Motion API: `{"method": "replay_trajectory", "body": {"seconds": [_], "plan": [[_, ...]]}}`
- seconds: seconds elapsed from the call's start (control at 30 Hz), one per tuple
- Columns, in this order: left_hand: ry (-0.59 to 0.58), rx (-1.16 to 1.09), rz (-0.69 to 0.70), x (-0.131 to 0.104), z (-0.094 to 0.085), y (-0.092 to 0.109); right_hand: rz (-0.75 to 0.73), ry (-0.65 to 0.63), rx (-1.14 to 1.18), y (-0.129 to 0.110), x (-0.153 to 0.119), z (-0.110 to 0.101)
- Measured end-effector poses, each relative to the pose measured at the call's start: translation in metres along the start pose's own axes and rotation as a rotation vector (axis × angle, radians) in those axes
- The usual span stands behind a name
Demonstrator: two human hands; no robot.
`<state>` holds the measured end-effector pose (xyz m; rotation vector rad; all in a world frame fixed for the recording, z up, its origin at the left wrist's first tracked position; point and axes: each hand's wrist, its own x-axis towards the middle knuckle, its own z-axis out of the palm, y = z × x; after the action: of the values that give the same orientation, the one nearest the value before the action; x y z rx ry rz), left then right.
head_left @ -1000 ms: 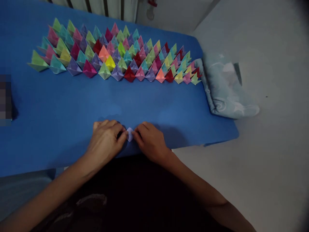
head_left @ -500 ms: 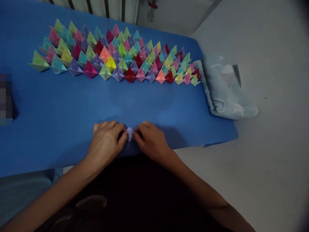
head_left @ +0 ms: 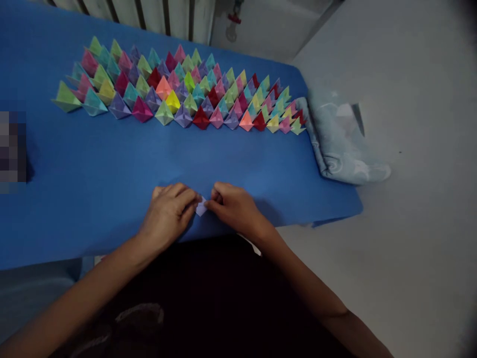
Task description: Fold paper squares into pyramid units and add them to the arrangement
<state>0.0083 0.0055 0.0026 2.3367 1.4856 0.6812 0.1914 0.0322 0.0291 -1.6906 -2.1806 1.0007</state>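
A small folded piece of lavender paper (head_left: 201,208) lies between my two hands near the front edge of the blue table (head_left: 112,169). My left hand (head_left: 169,211) pinches its left side, with thumb and fingers pressed together. From the right, my right hand (head_left: 234,206) grips the paper's upper right edge between thumb and curled fingers. Beyond my hands stand rows of folded paper boats (head_left: 183,115) in many colours, packed closely together. The fingertips hide part of the small paper's edges.
A folded grey-green blanket (head_left: 335,144) lies at the table's right end, against the pale wall. A blurred, pixelated object (head_left: 13,151) sits at the far left. White slats (head_left: 175,20) rise behind the table.
My right thumb and fingers have shifted on the paper, now over its upper right edge. My left fingers have moved slightly over its top left. The view has shifted a little.
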Motion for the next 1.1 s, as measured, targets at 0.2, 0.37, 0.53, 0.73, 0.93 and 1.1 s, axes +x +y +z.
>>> {"method": "replay_trajectory", "body": {"seconds": [0.2,0.37,0.53,0.73,0.93,1.1], "plan": [[0.116,0.17,0.387,-0.013,-0.003,-0.008,-0.049,-0.042,0.049,0.0,0.007,-0.007],[0.101,0.277,0.421,-0.021,-0.008,-0.01,-0.044,-0.071,0.025,-0.002,0.009,-0.01],[0.07,0.301,0.365,-0.026,-0.006,-0.011,-0.035,-0.092,0.007,-0.001,0.01,-0.011],[0.073,0.287,0.357,-0.035,-0.004,-0.015,-0.027,-0.094,0.036,0.001,0.01,-0.01],[0.037,0.306,0.34,-0.036,-0.006,-0.009,-0.02,-0.114,0.017,-0.001,0.011,-0.012],[0.042,0.395,0.346,-0.037,-0.008,-0.002,0.005,-0.122,-0.013,-0.003,0.009,-0.013]]}}
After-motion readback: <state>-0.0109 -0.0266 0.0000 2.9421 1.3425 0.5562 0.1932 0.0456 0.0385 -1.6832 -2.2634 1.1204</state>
